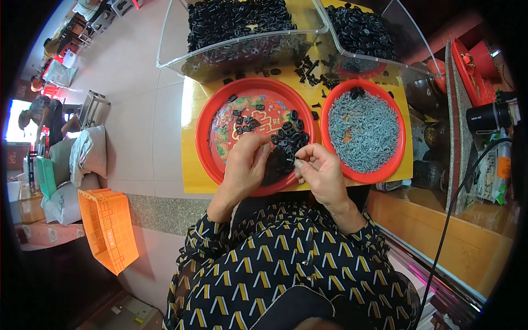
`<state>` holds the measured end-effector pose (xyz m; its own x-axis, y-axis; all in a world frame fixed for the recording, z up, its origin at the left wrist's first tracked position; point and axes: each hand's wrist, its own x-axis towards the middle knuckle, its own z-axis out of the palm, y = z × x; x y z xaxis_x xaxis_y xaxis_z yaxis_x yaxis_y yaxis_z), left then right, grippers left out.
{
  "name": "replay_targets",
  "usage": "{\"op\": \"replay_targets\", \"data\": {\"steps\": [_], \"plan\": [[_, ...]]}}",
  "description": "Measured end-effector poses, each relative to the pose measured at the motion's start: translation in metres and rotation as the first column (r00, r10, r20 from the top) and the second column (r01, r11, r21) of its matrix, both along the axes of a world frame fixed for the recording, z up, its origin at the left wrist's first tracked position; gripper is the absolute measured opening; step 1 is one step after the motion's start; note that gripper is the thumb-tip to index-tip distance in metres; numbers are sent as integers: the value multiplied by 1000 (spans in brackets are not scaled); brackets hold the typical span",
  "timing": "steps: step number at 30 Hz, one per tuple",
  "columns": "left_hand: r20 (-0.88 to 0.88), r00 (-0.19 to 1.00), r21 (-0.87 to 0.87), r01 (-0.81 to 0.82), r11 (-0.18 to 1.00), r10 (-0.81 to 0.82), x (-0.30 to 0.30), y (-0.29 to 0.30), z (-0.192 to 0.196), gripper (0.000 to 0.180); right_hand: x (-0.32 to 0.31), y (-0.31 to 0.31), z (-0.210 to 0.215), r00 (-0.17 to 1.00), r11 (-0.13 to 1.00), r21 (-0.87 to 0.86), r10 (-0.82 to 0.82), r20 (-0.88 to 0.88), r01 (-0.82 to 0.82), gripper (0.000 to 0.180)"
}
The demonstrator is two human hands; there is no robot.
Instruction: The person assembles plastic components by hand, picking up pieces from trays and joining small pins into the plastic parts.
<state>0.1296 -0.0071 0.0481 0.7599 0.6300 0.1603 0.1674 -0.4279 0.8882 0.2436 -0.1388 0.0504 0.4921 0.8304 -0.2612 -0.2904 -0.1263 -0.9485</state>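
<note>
Black plastic parts (289, 135): heaped in right side of round red tray (202, 137), between and just beyond both hands. Left hand (247, 159) curled above tray, thumb near forefinger; cannot tell if anything gripped. Right hand (322, 170) at heap's right edge, thumb and forefinger pinched; anything held too small to tell. Right of tray, silvery screws (366, 132) fill red oval tray (403, 137). Both trays on yellow table (190, 165). Beyond: clear bins (173, 33).
</note>
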Motion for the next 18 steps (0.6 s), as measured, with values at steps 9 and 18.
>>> {"op": "replay_targets", "data": {"steps": [9,18], "plan": [[-225,974,479,118,870,-8,25,10,-11,20,2,-3,3,1000,1000,-26,16,-27,-17,12],[-40,999,-26,-30,999,28,9,6,-15,17,5,-2,2,996,998,42,58,-66,-55,9]]}}
